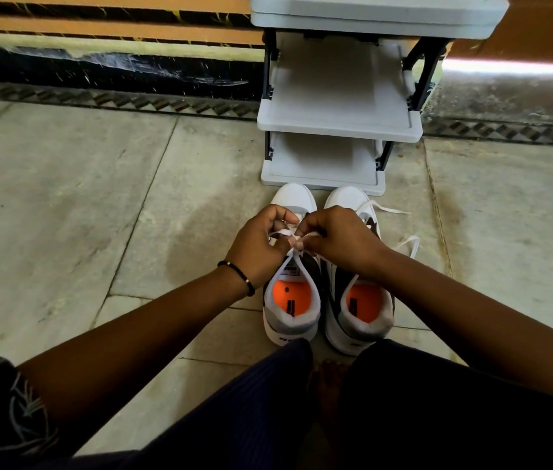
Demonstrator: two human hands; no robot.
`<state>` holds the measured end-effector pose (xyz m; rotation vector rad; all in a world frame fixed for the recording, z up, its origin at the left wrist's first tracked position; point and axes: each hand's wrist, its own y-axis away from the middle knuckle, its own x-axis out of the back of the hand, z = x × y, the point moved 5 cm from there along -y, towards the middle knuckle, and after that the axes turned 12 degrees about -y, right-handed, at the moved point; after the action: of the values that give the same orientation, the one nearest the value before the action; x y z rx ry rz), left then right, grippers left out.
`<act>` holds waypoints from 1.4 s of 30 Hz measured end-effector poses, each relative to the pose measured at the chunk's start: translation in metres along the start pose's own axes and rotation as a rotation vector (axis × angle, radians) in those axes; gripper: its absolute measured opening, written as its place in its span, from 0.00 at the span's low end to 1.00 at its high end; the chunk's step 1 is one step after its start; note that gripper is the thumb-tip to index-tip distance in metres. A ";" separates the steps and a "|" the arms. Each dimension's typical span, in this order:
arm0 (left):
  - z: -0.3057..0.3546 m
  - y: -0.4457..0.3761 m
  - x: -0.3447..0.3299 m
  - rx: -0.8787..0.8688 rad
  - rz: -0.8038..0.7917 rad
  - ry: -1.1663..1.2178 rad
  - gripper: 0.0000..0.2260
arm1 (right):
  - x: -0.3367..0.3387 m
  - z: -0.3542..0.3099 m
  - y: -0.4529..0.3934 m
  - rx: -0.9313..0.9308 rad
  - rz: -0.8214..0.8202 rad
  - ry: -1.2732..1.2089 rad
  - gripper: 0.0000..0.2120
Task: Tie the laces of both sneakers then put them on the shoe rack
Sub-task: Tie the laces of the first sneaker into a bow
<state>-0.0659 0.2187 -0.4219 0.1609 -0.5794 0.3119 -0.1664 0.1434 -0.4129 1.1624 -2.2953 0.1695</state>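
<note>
Two white sneakers with orange insoles stand side by side on the floor, toes toward the rack. Over the left sneaker (291, 300), my left hand (258, 245) and my right hand (343, 239) pinch its white laces (297, 238), meeting above the tongue. A lace loop hangs down over the tongue. The right sneaker (360, 310) has loose white laces (404, 244) trailing onto the floor to its right. The grey shoe rack (336, 127) stands just beyond the toes, its shelves bare.
A tiled stone floor (98, 198) spreads left and right of the shoes. A dark-painted wall base (98, 69) runs behind the rack. My knees in dark trousers (404, 401) sit close behind the heels.
</note>
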 end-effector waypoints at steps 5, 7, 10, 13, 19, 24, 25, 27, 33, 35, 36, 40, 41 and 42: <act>0.002 0.003 0.002 -0.076 -0.004 -0.293 0.09 | -0.004 0.002 0.002 0.007 0.030 0.141 0.07; 0.003 0.005 0.002 -0.085 -0.008 -0.327 0.07 | -0.007 0.002 0.006 0.019 0.085 0.170 0.09; 0.002 0.006 0.005 -0.038 0.005 -0.304 0.09 | -0.007 0.003 0.010 0.020 0.151 0.199 0.11; -0.002 0.001 0.006 0.077 -0.003 -0.217 0.09 | -0.007 -0.001 0.010 0.033 0.185 0.240 0.11; -0.013 0.007 -0.002 0.395 -0.083 0.218 0.11 | -0.005 -0.003 0.013 0.069 0.212 0.247 0.08; -0.023 0.009 -0.004 0.533 -0.115 0.338 0.13 | -0.006 -0.002 0.017 0.048 0.236 0.249 0.07; -0.023 0.009 -0.004 0.523 -0.121 0.333 0.12 | -0.007 -0.002 0.017 0.047 0.231 0.248 0.07; -0.021 0.007 -0.004 0.481 -0.137 0.326 0.12 | -0.008 -0.003 0.017 0.049 0.224 0.252 0.08; -0.014 0.003 0.002 0.383 -0.179 0.248 0.08 | -0.008 -0.005 0.014 0.098 0.186 0.208 0.08; -0.009 0.000 0.008 0.298 -0.127 0.182 0.05 | -0.009 -0.008 0.014 0.137 0.146 0.184 0.12; -0.009 -0.001 0.011 0.257 -0.094 0.119 0.04 | -0.008 -0.010 0.014 0.149 0.127 0.173 0.15; -0.011 -0.002 0.022 0.141 0.029 -0.154 0.04 | -0.002 -0.013 0.018 0.155 0.105 0.142 0.19; -0.009 -0.001 0.024 0.115 0.058 -0.195 0.03 | 0.000 -0.012 0.020 0.150 0.114 0.153 0.19; -0.007 0.000 0.026 0.089 0.086 -0.221 0.03 | 0.001 -0.011 0.021 0.144 0.124 0.168 0.18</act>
<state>-0.0422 0.2268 -0.4133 0.2585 -0.7933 0.4069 -0.1788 0.1595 -0.3998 1.0327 -2.2347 0.4682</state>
